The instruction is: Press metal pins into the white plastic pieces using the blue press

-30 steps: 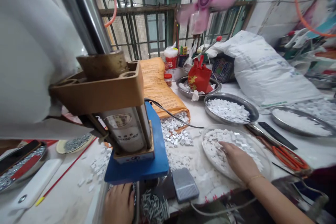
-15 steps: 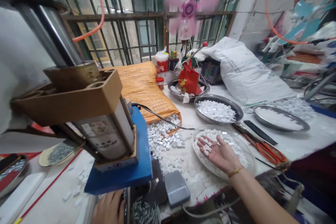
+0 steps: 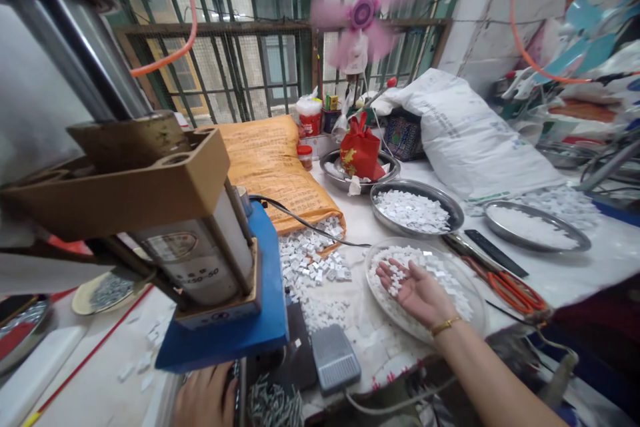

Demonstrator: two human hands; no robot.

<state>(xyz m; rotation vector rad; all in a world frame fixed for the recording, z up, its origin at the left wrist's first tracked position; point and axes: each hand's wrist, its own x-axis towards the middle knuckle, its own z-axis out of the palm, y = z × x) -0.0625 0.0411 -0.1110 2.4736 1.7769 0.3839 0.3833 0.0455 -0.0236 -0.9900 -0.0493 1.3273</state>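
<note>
My right hand (image 3: pixel 420 293) lies palm up over a clear round tray (image 3: pixel 373 300), fingers a little curled. On its palm and fingers rest several small white plastic pieces (image 3: pixel 396 278). More white pieces fill the tray under it. At the bottom edge my left hand (image 3: pixel 205 397) is partly in view below the blue base (image 3: pixel 230 340) of a press (image 3: pixel 200 260). Its fingers are bent and close together; their tips and whatever they hold are hidden. Beside it, to the right, is a heap of metal screws or pins (image 3: pixel 275 403).
A grey foot pedal (image 3: pixel 335 359) sits on the table front. White clips spill from an orange sack (image 3: pixel 280 173). Beyond the tray stand a steel bowl (image 3: pixel 457 223) of white parts and a red bag (image 3: pixel 360 153). Orange-handled scissors (image 3: pixel 510 290) lie to the right.
The view has shifted very slightly, so the press appears a bit farther left. Both hands stay nearly in place, and the white pieces remain on my right palm.
</note>
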